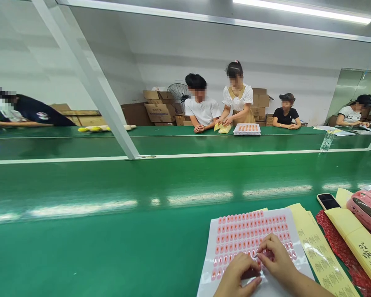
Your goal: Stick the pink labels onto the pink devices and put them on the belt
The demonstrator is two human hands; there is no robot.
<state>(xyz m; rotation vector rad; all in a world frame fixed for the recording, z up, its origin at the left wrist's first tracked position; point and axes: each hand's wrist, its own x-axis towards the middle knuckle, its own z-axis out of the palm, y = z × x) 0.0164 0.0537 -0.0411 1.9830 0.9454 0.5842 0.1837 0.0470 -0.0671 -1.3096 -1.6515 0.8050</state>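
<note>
In front of me lies a white sheet (299, 231) carrying rows of small pink oval pieces (239, 229) with orange-red centres. My left hand (239, 274) rests on its lower part, fingers bent, with a gap between thumb and forefinger. Just to the right, my right hand (276, 258) is closed in a pinch over the lower rows, close to my left fingertips. A tiny pale bit shows at the pinch, too small to name. Both hands cover some of the pieces.
Yellow printed label sheets (321, 251) lie right of the white sheet, beside red bubble wrap (343, 247), a yellow packet (355, 243), a phone (327, 201) and pink devices (366, 208). A white frame post (89, 78) crosses the green table (95, 255). Several people sit or stand opposite.
</note>
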